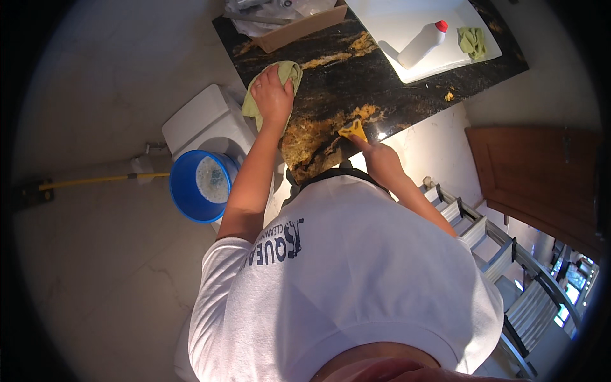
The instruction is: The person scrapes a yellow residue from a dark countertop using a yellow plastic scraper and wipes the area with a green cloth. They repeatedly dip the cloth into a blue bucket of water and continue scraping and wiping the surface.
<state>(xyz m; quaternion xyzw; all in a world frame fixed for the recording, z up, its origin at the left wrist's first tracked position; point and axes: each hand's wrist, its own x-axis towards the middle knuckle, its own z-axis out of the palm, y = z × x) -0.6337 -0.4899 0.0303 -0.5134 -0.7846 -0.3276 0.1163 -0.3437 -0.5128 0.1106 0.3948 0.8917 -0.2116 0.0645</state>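
Note:
My left hand presses down on a light green cloth at the left edge of the dark stone countertop, its fingers closed over the fabric. Nearer to my body, my right hand grips a small yellow scraper close to the counter's front edge. One finger stretches along the tool, and its wide end rests on the stone. The black surface has gold and orange streaks, with a bright light reflection beside the scraper.
A white sink holds a white bottle with a red cap and another green cloth. A cardboard box stands at the back. A blue bucket of sudsy water is left, beside a toilet. A ladder stands right.

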